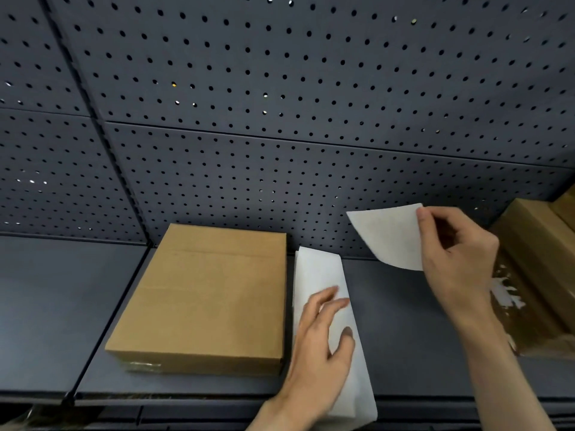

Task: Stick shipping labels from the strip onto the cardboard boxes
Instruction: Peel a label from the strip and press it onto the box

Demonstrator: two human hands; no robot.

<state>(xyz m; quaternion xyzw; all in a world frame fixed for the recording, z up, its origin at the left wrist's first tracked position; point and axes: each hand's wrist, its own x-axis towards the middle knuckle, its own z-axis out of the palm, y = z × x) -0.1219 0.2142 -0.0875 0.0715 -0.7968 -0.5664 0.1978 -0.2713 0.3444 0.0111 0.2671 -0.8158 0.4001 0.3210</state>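
My right hand (457,253) pinches a peeled label (390,236); left hand (323,334), fingers spread, seemingly pins the strip (320,269). Curling, the label could stick to itself.

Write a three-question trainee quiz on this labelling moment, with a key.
1. True or false: the right hand pinches a peeled label clear of the shelf.
2. The left hand rests on: A) the cardboard box B) the label strip C) the pegboard.
3. Fill in: the label strip lies to the ___ of the cardboard box.

Key: 1 true; 2 B; 3 right.
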